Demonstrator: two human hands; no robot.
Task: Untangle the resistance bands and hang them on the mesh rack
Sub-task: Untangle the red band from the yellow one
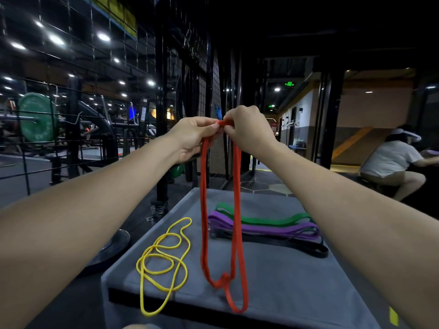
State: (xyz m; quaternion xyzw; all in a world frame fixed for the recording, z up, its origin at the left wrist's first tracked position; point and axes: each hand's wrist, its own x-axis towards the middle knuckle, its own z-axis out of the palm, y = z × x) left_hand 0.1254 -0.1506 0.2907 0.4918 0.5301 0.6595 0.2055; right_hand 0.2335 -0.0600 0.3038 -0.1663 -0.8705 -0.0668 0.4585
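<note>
My fingers hide the top of the red band where both hands pinch it. The black band lies mostly under the purple band. The worktop runs off the bottom edge.

Dim gym lit by round ceiling spots glaring at left; wide-angle edges bend, background soft.
</note>
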